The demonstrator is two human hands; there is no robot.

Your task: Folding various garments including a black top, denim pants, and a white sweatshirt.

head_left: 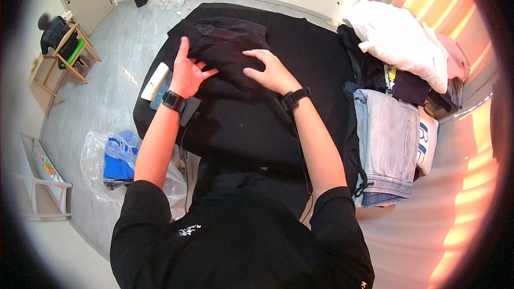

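Note:
A dark garment (230, 37), loosely bunched or folded, lies on the black-covered table (316, 48) in front of me. At its near left edge, my left hand (187, 77) is turned partly palm up, with the thumb raised and the fingers spread. Across from it, my right hand (276, 75) is bent over the garment's right side, thumb and fingers apart. Neither hand holds anything. Whether the fingertips touch the fabric is hard to tell, black on black. Each wrist wears a black strap with a small device.
Folded light-blue jeans (388, 139) and a clothes pile topped by a white puffy item (396, 37) stand at the right. A long white object (155, 81) lies at the table's left edge. Below is a clear plastic bag (96, 155) with blue fabric. A person (59, 37) sits far left.

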